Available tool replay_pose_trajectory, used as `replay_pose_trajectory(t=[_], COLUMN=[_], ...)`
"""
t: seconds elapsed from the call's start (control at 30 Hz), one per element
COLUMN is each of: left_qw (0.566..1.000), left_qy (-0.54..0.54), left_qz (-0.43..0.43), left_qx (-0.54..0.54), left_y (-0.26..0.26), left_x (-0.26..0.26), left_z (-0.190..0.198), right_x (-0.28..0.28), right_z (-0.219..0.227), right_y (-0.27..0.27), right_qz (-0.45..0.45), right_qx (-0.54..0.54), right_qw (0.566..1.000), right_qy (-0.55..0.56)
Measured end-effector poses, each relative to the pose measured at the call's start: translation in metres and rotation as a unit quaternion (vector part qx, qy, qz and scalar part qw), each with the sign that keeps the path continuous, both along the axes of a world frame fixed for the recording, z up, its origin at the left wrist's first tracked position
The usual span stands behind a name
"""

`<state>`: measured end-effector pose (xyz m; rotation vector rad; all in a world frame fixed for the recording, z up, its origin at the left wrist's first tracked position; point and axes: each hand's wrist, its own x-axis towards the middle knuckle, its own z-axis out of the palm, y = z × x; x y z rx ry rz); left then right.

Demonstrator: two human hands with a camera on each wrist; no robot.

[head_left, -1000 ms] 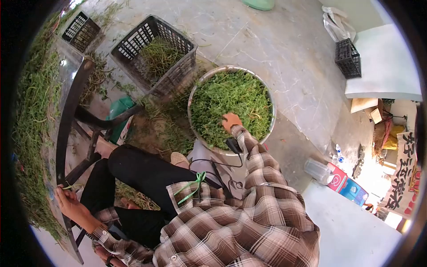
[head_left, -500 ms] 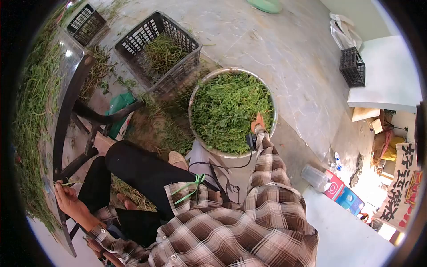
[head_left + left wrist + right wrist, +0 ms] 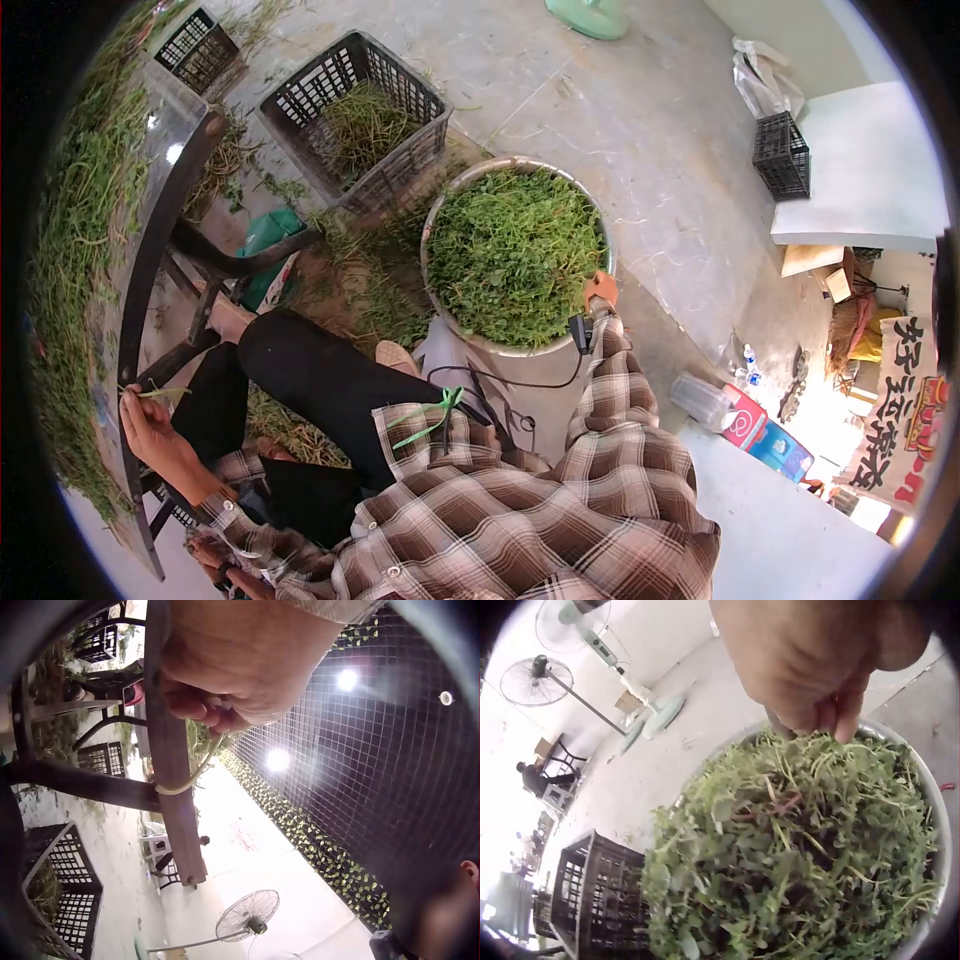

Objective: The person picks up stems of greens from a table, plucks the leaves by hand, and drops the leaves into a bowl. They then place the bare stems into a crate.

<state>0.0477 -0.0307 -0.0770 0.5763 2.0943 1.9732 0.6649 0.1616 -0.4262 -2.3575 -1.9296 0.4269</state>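
At the left, beside the table edge [image 3: 137, 300], my left hand [image 3: 160, 450] pinches a thin green stem [image 3: 172, 391]. The left wrist view shows that stem [image 3: 196, 777] curving down from the curled fingers of the hand [image 3: 244, 664]. My right hand [image 3: 601, 290] is at the right side of a round metal basin [image 3: 520, 352] heaped with leafy greens [image 3: 515, 250]. Seen from the right wrist, the hand [image 3: 810, 664] has its fingertips together on the greens [image 3: 780, 847] near the rim, pinching at them; part of the grip is hidden.
A black crate [image 3: 420, 145] with stems stands beyond the basin, with a smaller crate [image 3: 198, 50] farther left. Greens [image 3: 75, 230] cover the table. A cable [image 3: 500, 380] runs toward my right sleeve. Another person's hand [image 3: 207, 548] is at the lower left.
My right hand has moved from the middle of the greens to the basin's right side. The left hand stays near the table edge with the stem.
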Motion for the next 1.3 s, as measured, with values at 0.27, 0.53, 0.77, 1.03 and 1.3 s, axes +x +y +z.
replay_pose_trajectory(t=[0.27,0.53,0.77,1.03,1.3], left_qw=[0.997,0.986,0.988,0.972,0.973], left_qy=[0.003,0.015,-0.049,-0.096,-0.111], left_qz=[-0.035,-0.107,-0.114,-0.177,-0.149], left_qx=[0.062,0.125,0.091,0.12,0.137], left_y=[0.023,0.068,0.073,0.069,0.06], left_x=[-0.012,0.009,0.044,0.052,0.046], left_z=[0.026,0.052,0.032,0.03,0.036], right_x=[-0.034,-0.133,-0.229,-0.314,-0.344], right_z=[0.113,0.205,0.266,0.312,0.316], right_y=[0.048,0.075,0.066,0.04,0.032], right_qz=[-0.267,-0.133,0.019,0.157,0.185], right_qx=[0.055,-0.039,-0.136,-0.205,-0.228], right_qw=[0.73,0.596,0.657,0.686,0.696], right_qy=[0.626,0.791,0.742,0.68,0.655])
